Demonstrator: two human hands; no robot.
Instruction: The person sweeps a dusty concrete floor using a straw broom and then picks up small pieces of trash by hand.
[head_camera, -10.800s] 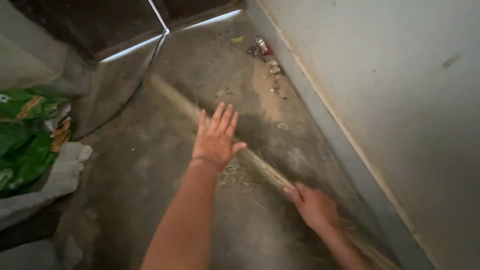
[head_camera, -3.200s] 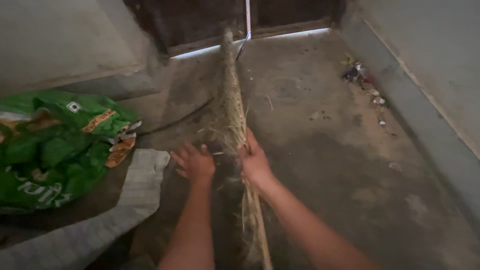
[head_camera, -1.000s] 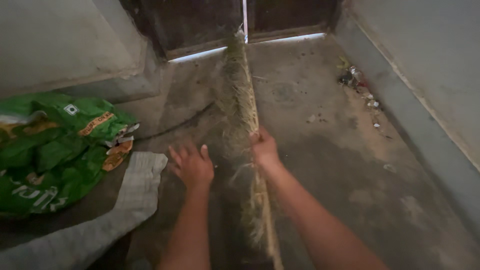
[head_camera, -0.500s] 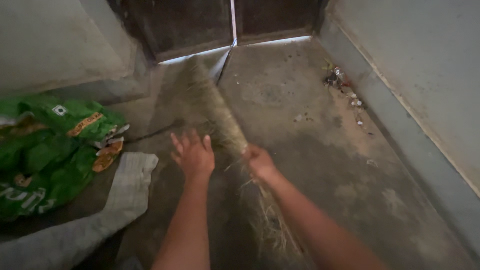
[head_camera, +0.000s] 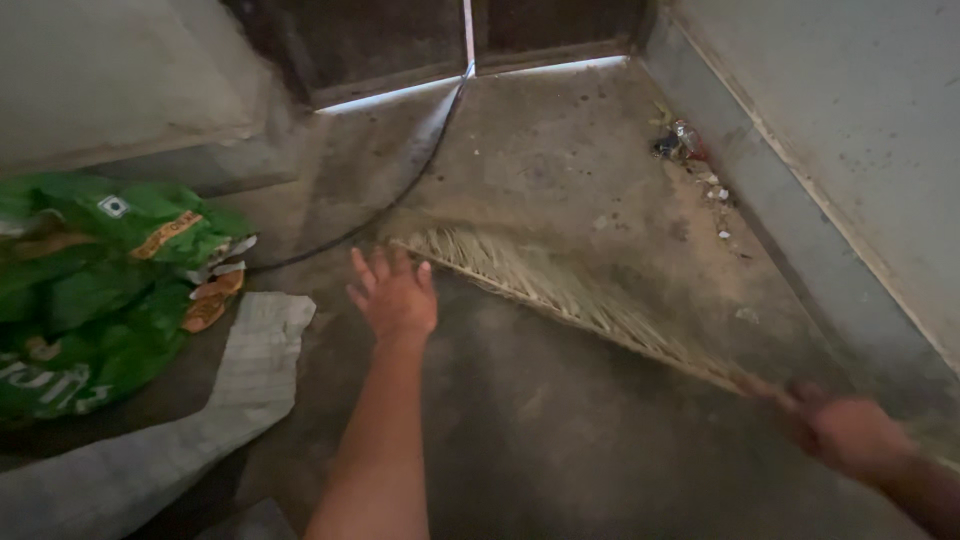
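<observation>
My right hand (head_camera: 848, 436) grips the thin end of a straw broom (head_camera: 570, 292) at the lower right. The broom lies low across the concrete floor (head_camera: 560, 420), its spread bristle tips reaching up-left toward my left hand (head_camera: 394, 293). That hand hovers open, fingers apart and palm down, just left of the bristle tips and holds nothing. The right hand is motion-blurred.
Green plastic sacks (head_camera: 90, 290) and a grey woven sack (head_camera: 190, 440) lie at the left. A dark cable (head_camera: 400, 190) runs from the dark door (head_camera: 440, 40) across the floor. Small litter (head_camera: 690, 150) sits along the right wall (head_camera: 860, 130).
My right hand has swept from the middle to the lower right, swinging the broom from pointing at the door to lying low and slanted. The left hand has barely moved.
</observation>
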